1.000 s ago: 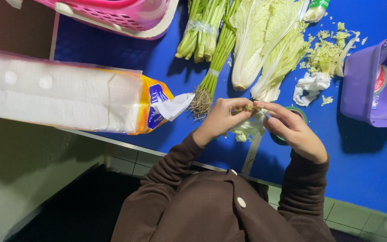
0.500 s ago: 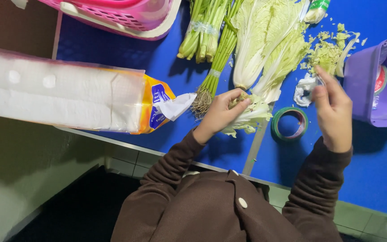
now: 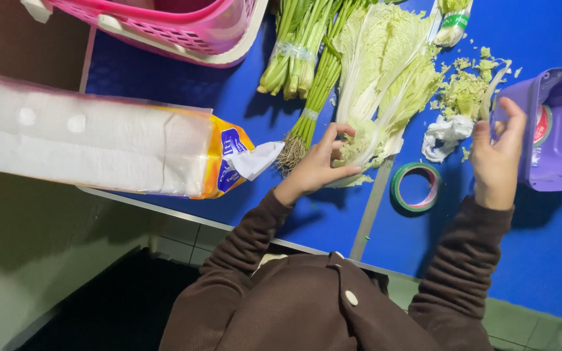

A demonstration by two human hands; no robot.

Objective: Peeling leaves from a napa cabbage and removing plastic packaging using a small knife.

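On blue tabletop point(image 3: 554, 260), left hand point(image 3: 317, 166) pinches crinkled cabbage point(image 3: 385, 84).

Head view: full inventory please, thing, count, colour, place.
table: 1, blue, under everything
basket: 1, pink, top left
tissue pack: 1, white with orange and blue end, left
green stalks: 2 bundles at least, green, top centre
cabbage: 1, pale green, centre
cabbage scraps: a heap, pale green, top right
crumpled tissue: 1, white, right of the cabbage
tape roll: 1, green, flat near the table edge
bin: 1, purple, right edge
sleeves: 2, brown, bottom
left hand: on the cabbage base
right hand: at the bin rim
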